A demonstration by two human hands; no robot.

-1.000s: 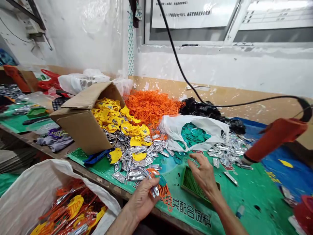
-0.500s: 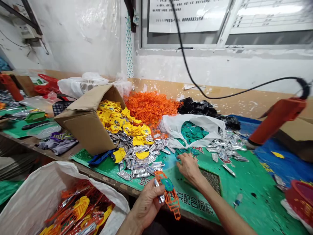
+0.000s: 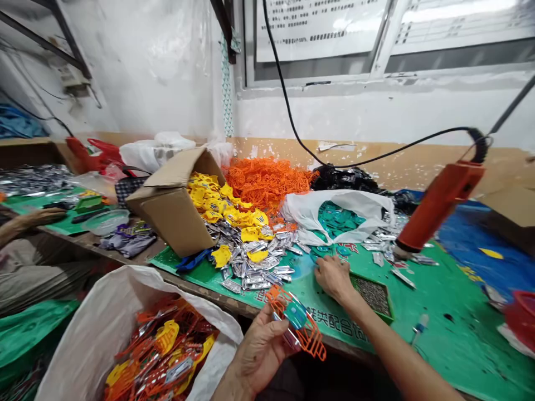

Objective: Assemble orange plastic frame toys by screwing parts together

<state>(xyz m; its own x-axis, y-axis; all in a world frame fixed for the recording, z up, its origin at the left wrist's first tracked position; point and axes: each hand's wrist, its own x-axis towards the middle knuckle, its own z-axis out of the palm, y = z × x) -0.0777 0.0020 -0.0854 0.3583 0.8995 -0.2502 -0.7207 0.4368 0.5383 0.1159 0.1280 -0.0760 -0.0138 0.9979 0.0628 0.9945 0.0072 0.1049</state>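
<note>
My left hand (image 3: 267, 348) is closed around an openwork orange plastic frame (image 3: 316, 341), with a teal plastic piece (image 3: 296, 315) lying on it and a shiny silver metal piece partly hidden under the thumb. The held parts are tilted above the front edge of the table. On the green mat, my right hand (image 3: 334, 278) has its fingers curled down beside a few loose teal pieces (image 3: 320, 252); its fingertips are hidden, so what they pinch does not show. A green tray of small metal bits (image 3: 374, 298) lies just right of that hand.
Silver metal pieces (image 3: 261, 267), yellow pieces (image 3: 228, 209) from a tipped carton (image 3: 171, 214) and orange frames (image 3: 267, 178) are heaped behind. A white bag (image 3: 298, 209) holds teal pieces. An orange power screwdriver (image 3: 443, 206) hangs right. Bottom left, a sack (image 3: 96, 312) holds assembled parts. Another person's arm (image 3: 29, 223) is far left.
The view has swung left, so the table appears shifted rightward. My left hand has turned the orange frame and teal piece more face-up. My right hand's fingers look more drawn in.
</note>
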